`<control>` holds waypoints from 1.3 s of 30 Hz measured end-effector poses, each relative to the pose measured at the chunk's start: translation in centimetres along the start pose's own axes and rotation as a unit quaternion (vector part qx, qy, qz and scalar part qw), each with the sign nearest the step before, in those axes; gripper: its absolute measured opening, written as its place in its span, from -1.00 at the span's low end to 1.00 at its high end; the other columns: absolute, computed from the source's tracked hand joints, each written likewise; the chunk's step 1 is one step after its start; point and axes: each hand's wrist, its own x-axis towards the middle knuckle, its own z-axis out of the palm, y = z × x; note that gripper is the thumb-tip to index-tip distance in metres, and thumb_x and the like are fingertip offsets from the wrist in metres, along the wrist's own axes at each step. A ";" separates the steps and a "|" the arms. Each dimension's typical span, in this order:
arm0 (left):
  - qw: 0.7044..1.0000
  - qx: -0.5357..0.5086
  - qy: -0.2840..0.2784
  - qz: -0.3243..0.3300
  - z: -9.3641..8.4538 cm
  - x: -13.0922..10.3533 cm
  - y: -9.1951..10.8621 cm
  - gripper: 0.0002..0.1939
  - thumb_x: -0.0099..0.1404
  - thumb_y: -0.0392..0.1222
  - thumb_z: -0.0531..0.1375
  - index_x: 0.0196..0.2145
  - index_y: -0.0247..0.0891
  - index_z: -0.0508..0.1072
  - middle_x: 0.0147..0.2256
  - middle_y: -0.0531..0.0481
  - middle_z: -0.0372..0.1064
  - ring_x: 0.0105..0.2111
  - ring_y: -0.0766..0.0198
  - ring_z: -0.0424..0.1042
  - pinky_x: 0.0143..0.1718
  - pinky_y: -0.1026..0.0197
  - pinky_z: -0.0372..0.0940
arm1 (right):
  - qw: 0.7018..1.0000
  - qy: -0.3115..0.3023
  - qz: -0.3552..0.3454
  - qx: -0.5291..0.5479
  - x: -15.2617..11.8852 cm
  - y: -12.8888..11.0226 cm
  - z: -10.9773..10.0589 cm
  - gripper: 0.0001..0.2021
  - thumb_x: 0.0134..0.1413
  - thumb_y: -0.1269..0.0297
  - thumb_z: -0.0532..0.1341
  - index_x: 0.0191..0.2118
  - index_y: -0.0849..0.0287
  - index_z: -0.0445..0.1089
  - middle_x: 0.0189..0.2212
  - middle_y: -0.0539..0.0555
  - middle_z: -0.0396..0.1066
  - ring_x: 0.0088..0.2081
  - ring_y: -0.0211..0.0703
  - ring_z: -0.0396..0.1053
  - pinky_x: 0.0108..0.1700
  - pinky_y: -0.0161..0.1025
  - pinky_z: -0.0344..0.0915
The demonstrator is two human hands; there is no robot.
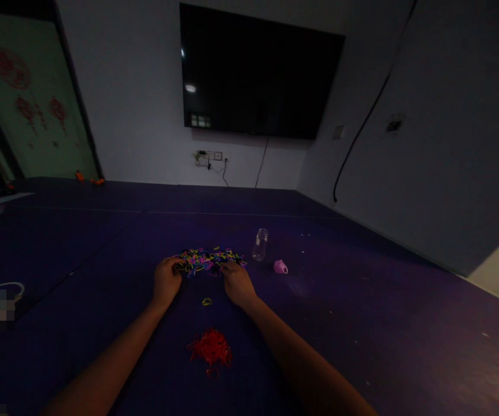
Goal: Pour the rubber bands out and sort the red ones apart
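Note:
A loose pile of small multicoloured rubber bands (203, 261) lies on the dark blue floor in front of me. My left hand (166, 281) is at the pile's left edge, fingers curled in on the bands there. At the right side of the pile, my right hand (237, 284) has its fingers bent down and closed on bands, the tips partly hidden. Between my wrists lies a yellow rubber band (206, 301), apart from the pile. Closer to me is a separate heap of red rubber bands (211, 348).
Just right of the pile stands a clear bottle (260, 245), with a pink cap (280, 266) beside it. A television (258, 72) hangs on the far wall above sockets and cables. Orange objects (88, 178) lie by the door at far left.

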 end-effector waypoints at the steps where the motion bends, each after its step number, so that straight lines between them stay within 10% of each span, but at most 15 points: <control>1: 1.000 0.000 0.002 -0.004 0.0 0.0 -0.1 -0.60 -0.01 -0.55 0.06 -0.28 -0.27 0.53 -0.22 -0.08 0.46 -0.18 0.14 0.45 -0.08 0.11 0.33 | 1.000 0.001 0.001 0.002 0.0 0.0 0.0 -0.61 0.05 0.53 0.04 0.00 0.20 0.36 0.03 0.16 0.34 0.09 -0.10 0.19 0.12 -0.19 0.06; 11: 1.000 -0.027 0.006 -0.012 -0.1 0.0 -0.1 -0.67 0.02 -0.53 0.08 -0.30 -0.30 0.50 -0.24 -0.09 0.44 -0.28 0.20 0.47 -0.14 0.15 0.34 | 1.000 0.016 0.004 0.018 -0.1 -0.1 -0.1 -0.48 0.03 0.54 0.00 0.16 0.26 0.23 0.16 0.19 0.20 0.17 -0.11 0.13 0.16 -0.18 0.06; 21: 0.996 -0.059 0.057 -0.043 -0.4 0.1 -0.3 -0.62 -0.07 -0.53 0.05 -0.34 -0.26 0.52 -0.25 -0.09 0.47 -0.16 0.11 0.44 -0.05 0.09 0.29 | 0.984 0.094 0.150 0.022 -0.4 0.1 0.1 -0.51 0.11 0.51 -0.02 0.18 0.24 0.20 0.18 0.20 0.17 0.24 -0.01 0.03 0.17 -0.07 0.07; 39: 0.981 -0.114 0.081 -0.137 0.3 0.6 -1.7 -0.64 -0.04 -0.45 0.05 -0.28 -0.32 0.50 -0.24 -0.14 0.50 -0.23 0.11 0.50 -0.17 0.13 0.38 | 0.966 0.183 0.102 0.154 0.2 1.1 0.9 -0.50 -0.02 0.63 -0.03 0.01 0.24 0.39 0.05 0.18 0.34 0.12 -0.10 0.23 0.19 -0.10 0.10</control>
